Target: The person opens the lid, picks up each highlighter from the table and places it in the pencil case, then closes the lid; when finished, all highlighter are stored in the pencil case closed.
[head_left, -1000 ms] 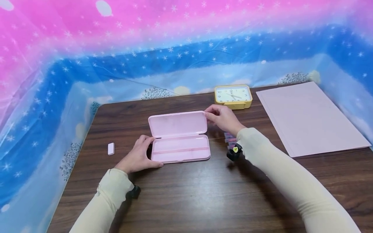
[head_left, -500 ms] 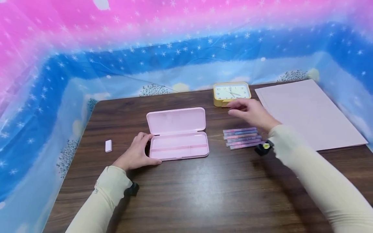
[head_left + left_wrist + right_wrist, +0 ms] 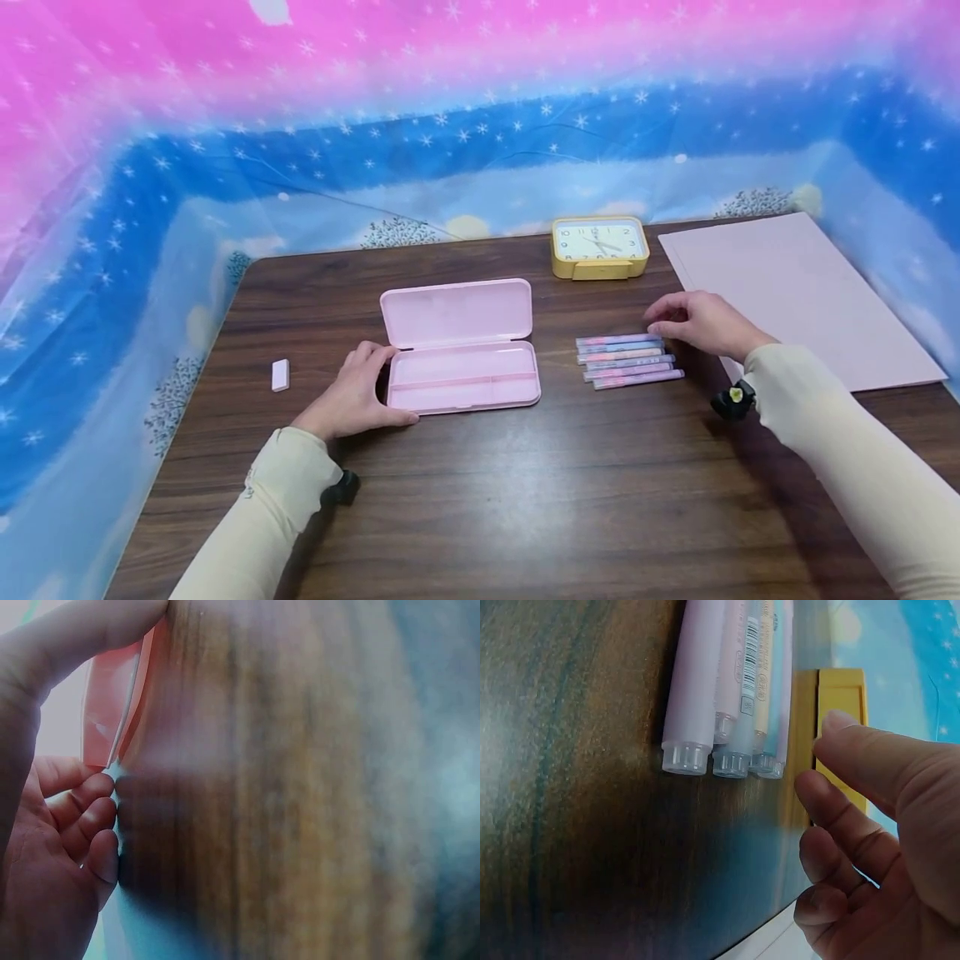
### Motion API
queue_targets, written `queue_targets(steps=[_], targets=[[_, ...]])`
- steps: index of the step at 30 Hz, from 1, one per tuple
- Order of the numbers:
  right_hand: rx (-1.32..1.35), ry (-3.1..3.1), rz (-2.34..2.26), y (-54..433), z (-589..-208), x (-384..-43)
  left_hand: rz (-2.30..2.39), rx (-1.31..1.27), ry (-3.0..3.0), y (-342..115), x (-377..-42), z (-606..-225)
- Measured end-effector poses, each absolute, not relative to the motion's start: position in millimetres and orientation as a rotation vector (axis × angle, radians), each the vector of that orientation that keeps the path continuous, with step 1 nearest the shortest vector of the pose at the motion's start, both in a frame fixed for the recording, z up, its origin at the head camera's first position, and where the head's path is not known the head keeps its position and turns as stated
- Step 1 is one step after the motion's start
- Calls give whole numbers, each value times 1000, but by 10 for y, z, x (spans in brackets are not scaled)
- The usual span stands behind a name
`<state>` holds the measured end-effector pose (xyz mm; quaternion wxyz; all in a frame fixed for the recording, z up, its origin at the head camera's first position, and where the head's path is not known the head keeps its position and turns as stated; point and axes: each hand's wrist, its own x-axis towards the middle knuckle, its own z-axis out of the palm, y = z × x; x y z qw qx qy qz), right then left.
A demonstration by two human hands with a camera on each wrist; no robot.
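A pink pencil case (image 3: 465, 392) lies on the table with its lid (image 3: 457, 314) raised and its divided tray bare. My left hand (image 3: 352, 392) grips its left end, thumb along the front edge and fingers at the back corner; the left wrist view shows the thumb and fingers around the case (image 3: 111, 705). To the right, several pastel pens (image 3: 626, 360) lie side by side. My right hand (image 3: 705, 321) hovers at their right ends, fingers loosely bent and holding nothing. In the right wrist view the fingertips are apart from the pens (image 3: 694, 682).
Behind the pens stands a yellow clock (image 3: 600, 248). A large pale pink folder or board (image 3: 802, 300) covers the table's right side. Left of the case lies a small white eraser-like block (image 3: 280, 375). A patterned cloth (image 3: 480, 158) hangs around the table's far edges.
My right hand has let go of the lid's right edge and moved right, then down to the pens' right ends. The lid stays raised. My left hand keeps its grip.
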<state>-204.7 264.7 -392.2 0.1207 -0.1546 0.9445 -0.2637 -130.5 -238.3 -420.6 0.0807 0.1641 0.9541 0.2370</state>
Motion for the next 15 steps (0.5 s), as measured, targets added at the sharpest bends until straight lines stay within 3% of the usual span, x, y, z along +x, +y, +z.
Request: queue_targets(steps=[15], targets=[[-560,2781,-720,2574,-4079,-2123,717,460,2843,-2384,-1301,-4209]])
